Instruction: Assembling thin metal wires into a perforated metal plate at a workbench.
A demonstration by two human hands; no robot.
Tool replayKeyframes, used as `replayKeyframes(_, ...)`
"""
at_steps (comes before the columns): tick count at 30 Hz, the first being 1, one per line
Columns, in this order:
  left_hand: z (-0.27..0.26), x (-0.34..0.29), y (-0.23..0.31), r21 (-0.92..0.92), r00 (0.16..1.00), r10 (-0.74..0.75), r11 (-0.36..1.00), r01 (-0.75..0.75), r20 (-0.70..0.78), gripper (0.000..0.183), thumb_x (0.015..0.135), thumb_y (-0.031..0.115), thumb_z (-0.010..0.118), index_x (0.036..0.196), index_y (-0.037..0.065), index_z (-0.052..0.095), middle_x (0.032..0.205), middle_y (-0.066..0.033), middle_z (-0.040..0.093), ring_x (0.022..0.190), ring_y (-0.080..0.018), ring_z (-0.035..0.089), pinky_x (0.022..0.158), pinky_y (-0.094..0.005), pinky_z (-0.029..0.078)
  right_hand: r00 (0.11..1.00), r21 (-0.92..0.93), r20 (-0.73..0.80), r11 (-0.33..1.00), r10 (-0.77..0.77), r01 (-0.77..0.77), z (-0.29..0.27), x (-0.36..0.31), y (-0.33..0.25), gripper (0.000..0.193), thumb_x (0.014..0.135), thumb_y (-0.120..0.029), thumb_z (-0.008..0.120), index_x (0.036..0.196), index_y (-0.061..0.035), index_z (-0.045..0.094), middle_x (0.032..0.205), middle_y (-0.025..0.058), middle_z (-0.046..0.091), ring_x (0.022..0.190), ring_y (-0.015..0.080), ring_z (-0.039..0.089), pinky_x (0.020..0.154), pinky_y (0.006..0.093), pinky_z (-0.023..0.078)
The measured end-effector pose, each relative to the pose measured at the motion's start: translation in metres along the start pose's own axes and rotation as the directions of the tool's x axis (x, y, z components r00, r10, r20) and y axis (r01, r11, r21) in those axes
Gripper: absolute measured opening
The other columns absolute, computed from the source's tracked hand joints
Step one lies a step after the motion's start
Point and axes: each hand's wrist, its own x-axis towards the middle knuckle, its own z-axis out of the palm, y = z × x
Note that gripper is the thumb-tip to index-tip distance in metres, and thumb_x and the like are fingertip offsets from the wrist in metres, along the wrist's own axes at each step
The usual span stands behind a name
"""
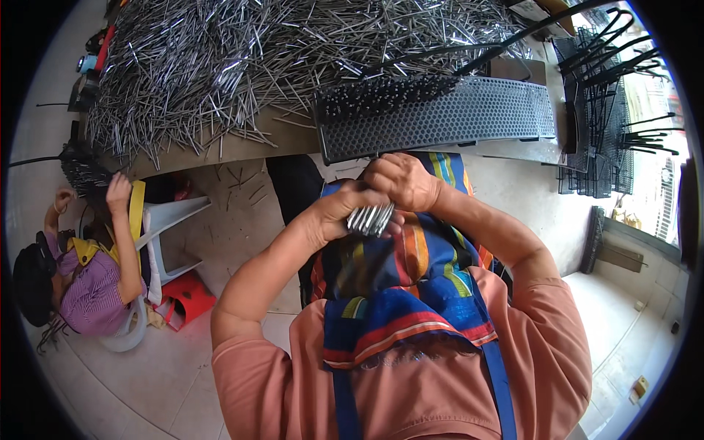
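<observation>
Close in front of my apron, my left hand (pixel 339 207) is wrapped round a bundle of thin metal rods (pixel 370 219), whose shiny ends face me. My right hand (pixel 402 180) is closed just above and beside the left one, touching it; whatever its fingers grip is hidden. Right beyond my hands, a black perforated rack (pixel 455 110) with honeycomb-like holes leans at the table's front edge. Dark rod tips (pixel 381 95) fill holes along its far left part, while the holes nearer me and to the right show bare.
A big heap of loose metal rods (pixel 242 66) covers the table (pixel 293 136). At the right stand more black racks with hooked wire handles (pixel 612 66). On the left a co-worker in a striped shirt (pixel 95 282) handles a dark rack, near a stool (pixel 176 220) and a red container (pixel 189 297).
</observation>
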Motion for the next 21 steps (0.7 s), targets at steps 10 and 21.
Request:
replayKeyframes(10, -0.013, -0.009, -0.021, 0.387, 0.727, 0.626, 0.768, -0.511, -0.282, 0.045, 0.075, 0.001, 0.07, 0.118, 0.0, 0.059, 0.103, -0.0104, 0.069, 0.091, -0.0211, 0.068, 0.087, -0.0355, 0.053, 0.684, 0.892, 0.434, -0.172, 0.587, -0.418, 0.022, -0.003, -0.03, 0.027, 0.064, 0.0, 0.072, 0.09, 0.0003, 0.067, 0.071, 0.005, 0.063, 0.059, 0.0121, 0.059, 0.054, 0.0261, 0.049)
replayKeyframes(21, -0.002, 0.034, -0.04, 0.155, 0.611, 0.586, 0.777, -0.61, -0.532, 0.035, 0.075, -0.003, 0.068, 0.109, -0.003, 0.062, 0.1, -0.0147, 0.07, 0.09, -0.0248, 0.069, 0.086, -0.039, 0.057, 0.29, 0.563, 0.776, -0.408, 0.56, -0.719, 0.005, 0.022, -0.041, 0.035, 0.062, 0.002, 0.081, 0.09, -0.0024, 0.06, 0.062, 0.0073, 0.062, 0.045, 0.0184, 0.06, 0.037, 0.0291, 0.049)
